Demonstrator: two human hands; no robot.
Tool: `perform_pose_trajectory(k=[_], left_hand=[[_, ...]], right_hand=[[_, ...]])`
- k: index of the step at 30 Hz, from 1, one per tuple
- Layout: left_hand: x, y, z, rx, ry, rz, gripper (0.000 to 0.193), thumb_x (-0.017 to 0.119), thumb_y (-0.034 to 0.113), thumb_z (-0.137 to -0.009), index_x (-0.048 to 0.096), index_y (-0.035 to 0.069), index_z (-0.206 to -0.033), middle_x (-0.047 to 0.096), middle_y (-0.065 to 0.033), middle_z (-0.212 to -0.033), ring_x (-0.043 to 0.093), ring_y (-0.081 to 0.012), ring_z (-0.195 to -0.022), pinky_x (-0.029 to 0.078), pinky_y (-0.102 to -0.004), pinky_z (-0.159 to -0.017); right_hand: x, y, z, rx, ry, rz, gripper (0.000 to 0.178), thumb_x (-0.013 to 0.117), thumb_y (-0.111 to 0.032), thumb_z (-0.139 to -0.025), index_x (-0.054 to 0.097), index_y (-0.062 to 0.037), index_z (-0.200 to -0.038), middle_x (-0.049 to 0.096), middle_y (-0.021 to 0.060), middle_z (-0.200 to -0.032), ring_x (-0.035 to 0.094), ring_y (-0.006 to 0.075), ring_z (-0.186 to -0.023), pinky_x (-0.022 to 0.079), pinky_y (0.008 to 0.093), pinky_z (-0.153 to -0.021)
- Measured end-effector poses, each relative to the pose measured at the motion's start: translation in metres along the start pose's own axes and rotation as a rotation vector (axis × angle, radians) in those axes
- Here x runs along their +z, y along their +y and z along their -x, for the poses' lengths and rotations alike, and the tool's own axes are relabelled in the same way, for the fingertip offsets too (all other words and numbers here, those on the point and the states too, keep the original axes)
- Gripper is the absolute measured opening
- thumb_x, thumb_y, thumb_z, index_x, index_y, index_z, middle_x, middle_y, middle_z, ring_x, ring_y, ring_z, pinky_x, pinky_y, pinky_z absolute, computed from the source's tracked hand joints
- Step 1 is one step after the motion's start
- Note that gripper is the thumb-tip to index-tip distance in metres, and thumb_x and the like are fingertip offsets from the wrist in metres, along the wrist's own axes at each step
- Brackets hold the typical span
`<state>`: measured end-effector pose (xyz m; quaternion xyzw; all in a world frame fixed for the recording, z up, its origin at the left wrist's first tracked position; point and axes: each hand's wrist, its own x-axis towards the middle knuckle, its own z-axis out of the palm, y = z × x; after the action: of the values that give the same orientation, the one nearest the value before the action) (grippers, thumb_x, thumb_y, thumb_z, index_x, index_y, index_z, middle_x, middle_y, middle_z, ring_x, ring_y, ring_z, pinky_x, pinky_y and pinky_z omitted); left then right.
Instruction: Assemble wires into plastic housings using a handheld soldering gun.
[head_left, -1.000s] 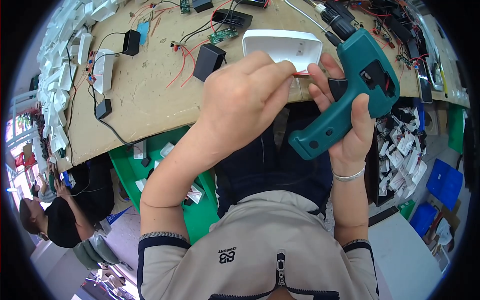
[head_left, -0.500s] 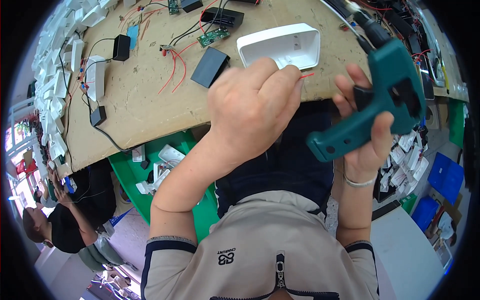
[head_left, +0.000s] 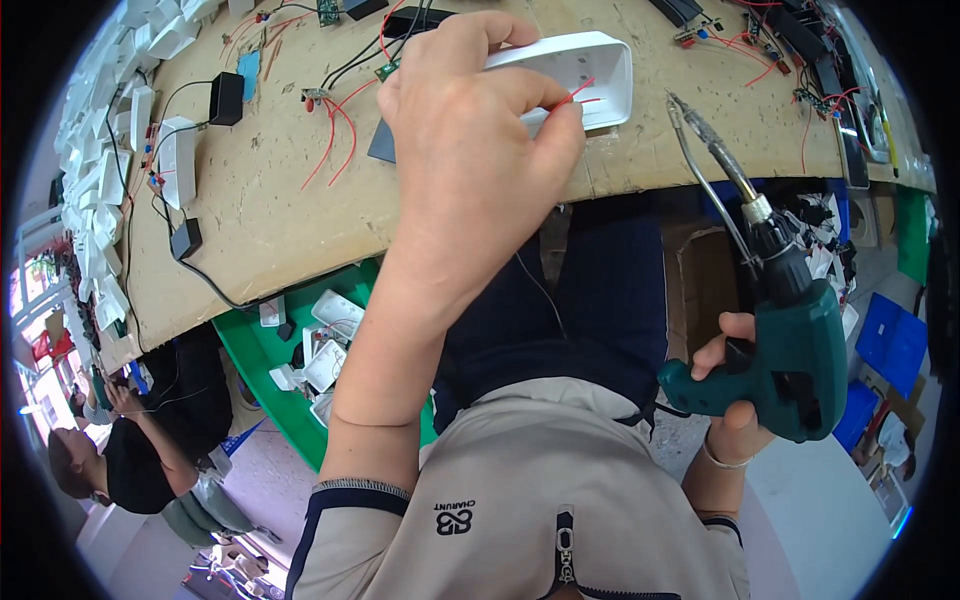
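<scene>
My left hand point(head_left: 475, 150) is closed over the left part of a white plastic casing point(head_left: 612, 75) near the table's front edge. Thumb and forefinger pinch thin red wires point(head_left: 578, 92) whose ends stick out inside the casing. Other fingers reach over its far rim; whether they grip it is hidden. Off the table's edge at right, my right hand point(head_left: 735, 425) wraps the handle of a dark green soldering gun point(head_left: 800, 350). Its long metal tip point(head_left: 710, 130) points up and away, apart from the casing. A dark box point(head_left: 382, 144) shows partly behind my left wrist.
Circuit boards with red wires point(head_left: 318, 97) and a black box point(head_left: 227, 98) lie on the table point(head_left: 270, 220). White casings point(head_left: 110, 180) pile along its left edge. Below stands a green bin point(head_left: 255, 350) of white parts. Another person point(head_left: 140, 450) sits at far left.
My right hand has drawn the soldering gun down toward me, bringing its tip fully into view. My left hand has moved up and left, onto the casing, with red wires still pinched.
</scene>
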<state>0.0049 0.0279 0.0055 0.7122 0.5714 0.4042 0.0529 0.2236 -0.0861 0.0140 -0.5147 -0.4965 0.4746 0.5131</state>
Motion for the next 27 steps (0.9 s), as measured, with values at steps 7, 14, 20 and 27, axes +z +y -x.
perform_pose_trajectory(k=[7, 14, 20, 27], left_hand=[[-0.008, 0.014, -0.011, -0.083, -0.013, 0.009, 0.005, 0.063, 0.006, -0.058, 0.059, 0.003, -0.061, 0.054, -0.0085, -0.08, 0.049, -0.026, -0.076, 0.033, -0.0361, -0.068], [0.033, -0.023, -0.015, 0.267, 0.353, 0.099, 0.004, 0.061, 0.005, -0.058, 0.058, 0.005, -0.06, 0.053, -0.006, -0.078, 0.047, -0.0233, -0.074, 0.029, -0.0351, -0.069], [0.0, 0.015, -0.01, -0.022, 0.068, -0.124, 0.004, 0.062, 0.006, -0.057, 0.059, 0.006, -0.06, 0.053, -0.0054, -0.078, 0.048, -0.0231, -0.075, 0.028, -0.0351, -0.069], [0.047, -0.035, -0.02, 0.595, 0.685, 0.279, 0.004, 0.061, 0.006, -0.058, 0.06, 0.005, -0.061, 0.052, -0.0058, -0.078, 0.047, -0.0234, -0.076, 0.029, -0.0352, -0.068]], right_hand=[[0.007, -0.003, -0.002, 0.071, 0.013, 0.052, 0.075, 0.07, -0.046, -0.061, 0.046, 0.0087, -0.106, 0.056, 0.0184, -0.095, 0.058, 0.0158, -0.066, 0.049, 0.0218, -0.054], [0.013, -0.004, -0.004, 0.117, -0.008, 0.073, 0.076, 0.071, -0.047, -0.061, 0.047, 0.0086, -0.106, 0.057, 0.0174, -0.094, 0.057, 0.0146, -0.066, 0.049, 0.0227, -0.055], [0.013, -0.002, -0.004, 0.105, -0.023, 0.08, 0.073, 0.072, -0.044, -0.063, 0.045, 0.0081, -0.108, 0.056, 0.0179, -0.097, 0.057, 0.0148, -0.066, 0.048, 0.0236, -0.056], [0.015, -0.001, -0.004, 0.103, -0.085, 0.104, 0.072, 0.072, -0.04, -0.065, 0.043, 0.0072, -0.112, 0.056, 0.0185, -0.098, 0.057, 0.0144, -0.067, 0.048, 0.023, -0.055]])
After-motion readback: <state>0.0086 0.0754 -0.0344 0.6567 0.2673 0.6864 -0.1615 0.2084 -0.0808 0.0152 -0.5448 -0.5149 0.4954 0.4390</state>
